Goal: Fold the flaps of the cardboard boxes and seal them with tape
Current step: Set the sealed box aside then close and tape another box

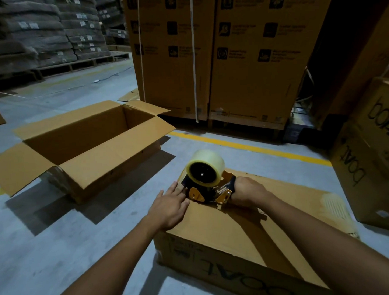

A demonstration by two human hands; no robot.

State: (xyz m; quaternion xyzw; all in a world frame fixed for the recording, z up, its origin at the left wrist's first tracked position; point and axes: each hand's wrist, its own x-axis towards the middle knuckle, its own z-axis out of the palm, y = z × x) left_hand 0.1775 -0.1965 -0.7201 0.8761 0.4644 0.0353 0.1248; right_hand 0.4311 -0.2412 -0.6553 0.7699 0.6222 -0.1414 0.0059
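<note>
Right hand (245,190) gripping tape dispenser (206,180) on closed box (247,231), left hand (171,206) flat, fingers extended.

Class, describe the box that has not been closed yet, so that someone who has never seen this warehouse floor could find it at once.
Start at the tall stack of printed cartons at the back, then follow the grey floor toward the left foreground. There sits the open box, empty, all four flaps spread outward. The closed box beside it has a tape dispenser resting on top.

hands x2 (169,205) | tape gun x1 (206,180) | open box x1 (85,146) | closed box x1 (247,229)
</note>
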